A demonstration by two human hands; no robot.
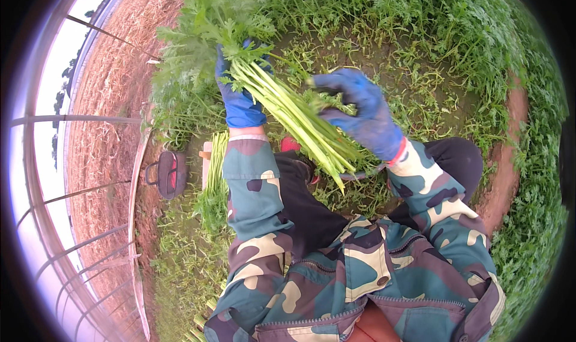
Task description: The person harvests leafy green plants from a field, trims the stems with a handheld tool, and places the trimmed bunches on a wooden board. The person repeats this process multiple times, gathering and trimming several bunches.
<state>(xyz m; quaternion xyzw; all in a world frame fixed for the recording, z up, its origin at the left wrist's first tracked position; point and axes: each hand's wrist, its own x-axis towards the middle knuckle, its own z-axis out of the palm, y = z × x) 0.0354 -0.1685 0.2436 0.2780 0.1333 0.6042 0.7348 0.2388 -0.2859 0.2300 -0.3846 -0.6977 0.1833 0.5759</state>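
My left hand (243, 90), in a blue glove, grips a bunch of leafy greens (292, 112) just below the leaves. The leaves resemble garland chrysanthemum. Their pale stems slant down to the right across my lap, cut ends lowest. Beside the stems, on their right, is my right hand (360, 110), also gloved in blue and blurred by motion. Its thumb and fingers are apart, with blurred leaf bits near the fingertips. Below my right wrist shows part of a curved grey object (360, 175), perhaps a sickle blade; the bunch and my sleeve hide the rest.
Another bunch of stems (218, 157) lies by my left forearm on a wooden piece (207, 162). Left of it sits a dark handled container (173, 175) with something red inside. Standing greens (405, 4) grow ahead and right. Curved greenhouse ribs (29, 117) run along the left.
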